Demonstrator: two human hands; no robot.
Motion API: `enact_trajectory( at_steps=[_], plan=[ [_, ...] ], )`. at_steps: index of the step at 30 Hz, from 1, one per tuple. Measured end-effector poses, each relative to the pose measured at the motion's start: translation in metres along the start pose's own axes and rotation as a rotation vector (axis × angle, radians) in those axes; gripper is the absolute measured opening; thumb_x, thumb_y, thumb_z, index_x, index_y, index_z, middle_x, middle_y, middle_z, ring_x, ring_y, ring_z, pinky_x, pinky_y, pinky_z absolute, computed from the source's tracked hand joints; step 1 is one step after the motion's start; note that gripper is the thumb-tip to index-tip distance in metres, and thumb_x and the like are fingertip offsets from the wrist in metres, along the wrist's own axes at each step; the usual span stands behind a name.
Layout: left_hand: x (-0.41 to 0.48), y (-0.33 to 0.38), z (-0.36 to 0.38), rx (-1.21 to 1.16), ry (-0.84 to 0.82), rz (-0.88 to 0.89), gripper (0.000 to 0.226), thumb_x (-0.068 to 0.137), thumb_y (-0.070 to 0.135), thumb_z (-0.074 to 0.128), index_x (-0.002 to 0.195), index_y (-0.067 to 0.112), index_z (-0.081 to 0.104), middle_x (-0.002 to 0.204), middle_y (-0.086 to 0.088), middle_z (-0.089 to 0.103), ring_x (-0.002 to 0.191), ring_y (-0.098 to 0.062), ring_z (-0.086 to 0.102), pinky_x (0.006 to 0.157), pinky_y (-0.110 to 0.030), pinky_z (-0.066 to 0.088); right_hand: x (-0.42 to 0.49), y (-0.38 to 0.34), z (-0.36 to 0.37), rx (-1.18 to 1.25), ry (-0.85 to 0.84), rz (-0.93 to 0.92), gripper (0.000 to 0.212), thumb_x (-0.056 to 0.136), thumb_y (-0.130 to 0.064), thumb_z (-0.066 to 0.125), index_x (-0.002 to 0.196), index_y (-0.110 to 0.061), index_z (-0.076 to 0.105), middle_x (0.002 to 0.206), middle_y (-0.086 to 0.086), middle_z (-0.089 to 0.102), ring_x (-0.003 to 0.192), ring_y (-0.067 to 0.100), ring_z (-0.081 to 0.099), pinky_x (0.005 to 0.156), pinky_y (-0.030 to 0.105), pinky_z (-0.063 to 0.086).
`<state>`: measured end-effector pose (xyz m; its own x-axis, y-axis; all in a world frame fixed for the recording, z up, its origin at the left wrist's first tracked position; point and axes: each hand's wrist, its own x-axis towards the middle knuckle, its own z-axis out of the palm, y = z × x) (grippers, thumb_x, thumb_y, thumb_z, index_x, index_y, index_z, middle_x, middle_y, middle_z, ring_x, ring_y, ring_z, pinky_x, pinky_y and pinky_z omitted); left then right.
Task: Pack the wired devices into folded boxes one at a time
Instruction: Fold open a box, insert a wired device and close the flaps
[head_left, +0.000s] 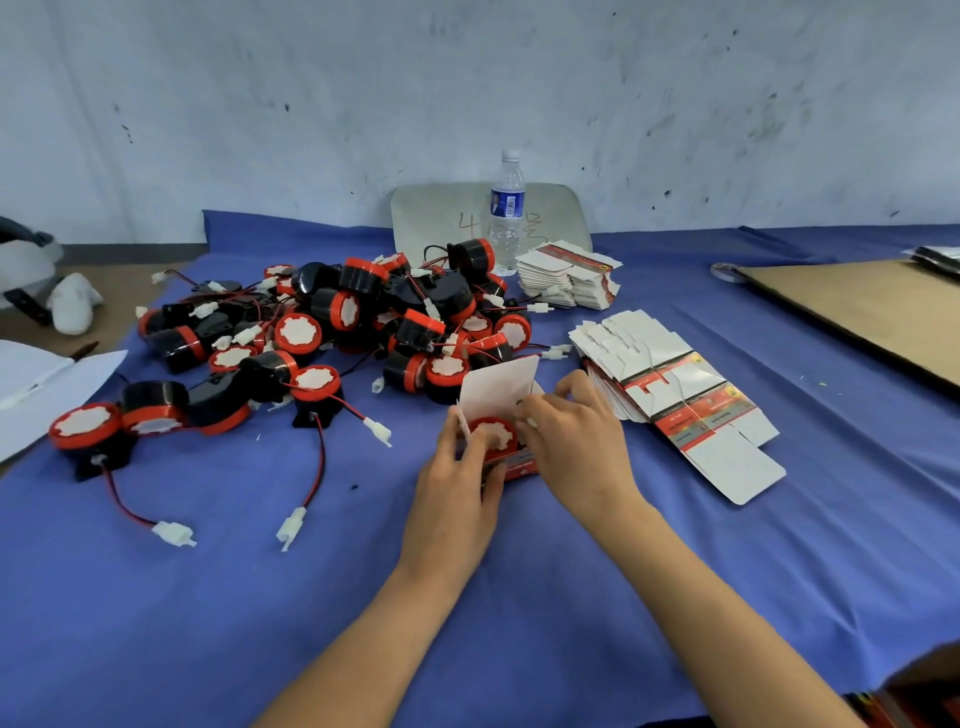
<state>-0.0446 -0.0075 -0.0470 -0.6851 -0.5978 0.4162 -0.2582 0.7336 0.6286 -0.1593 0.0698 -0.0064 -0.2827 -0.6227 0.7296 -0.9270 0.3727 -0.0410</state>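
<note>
Device (493, 432) sits boxed between left grip (457, 470) holding box (519, 464) and right grip (574, 439) pinching its flap (498, 387).

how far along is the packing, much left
Early, by the look of it. Done: no closed box clearly shows. In hand: one device sits in an open box, flap up, held by the left hand and right hand. Left: a big pile of devices and two stacks of flat boxes.

On the table's (156, 597) left, wired devices (353, 317) are heaped; a folded box (498, 387), one device (496, 434) set inside, is placed before the heap; flat box blanks (675, 395) are fanned to its right; a water bottle (506, 213) is stood behind.
</note>
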Motion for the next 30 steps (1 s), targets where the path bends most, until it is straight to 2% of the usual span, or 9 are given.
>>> enact_trajectory(
  at_steps=[2, 4, 7, 12, 16, 21, 25, 28, 30],
  plan=[
    [0.000, 0.001, 0.000, 0.073, -0.021, -0.018, 0.030, 0.099, 0.027, 0.051, 0.129, 0.024, 0.054, 0.160, -0.009, 0.019, 0.116, -0.032, 0.056, 0.085, -0.038, 0.050, 0.005, -0.001, -0.001, -0.204, -0.177, -0.019, 0.022, 0.058, -0.005, 0.085, 0.062, -0.015, 0.066, 0.058, -0.005, 0.063, 0.081, 0.028, 0.061, 0.064, 0.033, 0.048],
    [0.000, 0.002, 0.000, 0.152, -0.045, -0.030, 0.031, 0.101, 0.028, 0.047, 0.131, 0.025, 0.052, 0.162, -0.010, 0.010, 0.121, -0.033, 0.052, 0.086, -0.037, 0.047, 0.009, 0.002, -0.001, -0.266, -0.416, -0.004, 0.007, 0.082, -0.015, 0.068, 0.082, -0.022, 0.071, 0.081, -0.008, 0.068, 0.114, 0.026, 0.050, 0.089, 0.037, 0.037],
    [0.000, 0.001, -0.001, 0.235, -0.060, -0.033, 0.032, 0.102, 0.031, 0.043, 0.132, 0.025, 0.050, 0.163, -0.010, 0.007, 0.122, -0.030, 0.048, 0.085, -0.036, 0.045, 0.018, 0.013, -0.003, -0.120, -0.721, 0.086, 0.029, 0.098, -0.025, 0.040, 0.105, -0.029, 0.069, 0.114, -0.008, 0.065, 0.136, 0.020, 0.025, 0.107, 0.042, 0.016],
    [0.000, 0.000, 0.000, 0.297, -0.040, -0.028, 0.035, 0.102, 0.036, 0.042, 0.135, 0.028, 0.049, 0.162, -0.009, 0.015, 0.122, -0.027, 0.048, 0.082, -0.035, 0.047, 0.028, 0.014, -0.005, -0.024, -0.961, 0.082, 0.046, 0.099, -0.037, 0.021, 0.084, -0.023, 0.063, 0.136, -0.006, 0.046, 0.140, 0.019, 0.016, 0.118, 0.050, -0.005],
    [0.000, 0.000, 0.000, 0.301, -0.046, -0.037, 0.034, 0.102, 0.037, 0.042, 0.135, 0.029, 0.049, 0.161, -0.008, 0.018, 0.122, -0.027, 0.048, 0.084, -0.036, 0.046, 0.025, 0.008, -0.003, -0.013, -0.882, 0.077, 0.041, 0.101, -0.029, 0.028, 0.089, -0.012, 0.064, 0.125, 0.003, 0.041, 0.118, 0.023, 0.029, 0.116, 0.040, 0.010],
    [-0.001, -0.002, 0.001, 0.301, -0.048, -0.040, 0.034, 0.102, 0.034, 0.042, 0.134, 0.027, 0.048, 0.161, -0.005, 0.018, 0.118, -0.025, 0.051, 0.082, -0.034, 0.047, 0.010, 0.013, -0.009, 0.075, -0.607, 0.077, 0.034, 0.092, -0.015, 0.043, 0.123, -0.022, 0.053, 0.104, -0.006, 0.061, 0.118, 0.020, 0.037, 0.117, 0.050, 0.005],
    [0.000, -0.002, 0.001, 0.303, -0.046, -0.038, 0.035, 0.102, 0.036, 0.042, 0.136, 0.028, 0.047, 0.161, -0.004, 0.020, 0.118, -0.025, 0.051, 0.082, -0.034, 0.047, 0.001, 0.022, -0.016, 0.028, -0.550, 0.052, 0.024, 0.093, -0.016, 0.047, 0.111, -0.023, 0.061, 0.107, -0.010, 0.064, 0.132, 0.014, 0.031, 0.117, 0.047, 0.002],
    [0.000, -0.001, 0.002, 0.310, -0.040, -0.041, 0.035, 0.102, 0.036, 0.042, 0.135, 0.028, 0.048, 0.160, -0.004, 0.022, 0.116, -0.024, 0.053, 0.078, -0.034, 0.048, -0.009, 0.015, -0.015, -0.034, -0.460, -0.049, 0.022, 0.084, -0.008, 0.059, 0.100, -0.016, 0.073, 0.117, -0.002, 0.063, 0.127, 0.029, 0.044, 0.113, 0.060, 0.016],
    [-0.001, -0.001, 0.001, 0.300, -0.038, -0.042, 0.034, 0.101, 0.035, 0.044, 0.134, 0.026, 0.050, 0.159, -0.005, 0.024, 0.115, -0.026, 0.054, 0.077, -0.036, 0.049, -0.015, 0.007, -0.014, -0.085, -0.453, -0.021, 0.026, 0.083, -0.011, 0.059, 0.105, -0.014, 0.072, 0.124, 0.000, 0.059, 0.129, 0.032, 0.043, 0.113, 0.061, 0.010]
  ],
)
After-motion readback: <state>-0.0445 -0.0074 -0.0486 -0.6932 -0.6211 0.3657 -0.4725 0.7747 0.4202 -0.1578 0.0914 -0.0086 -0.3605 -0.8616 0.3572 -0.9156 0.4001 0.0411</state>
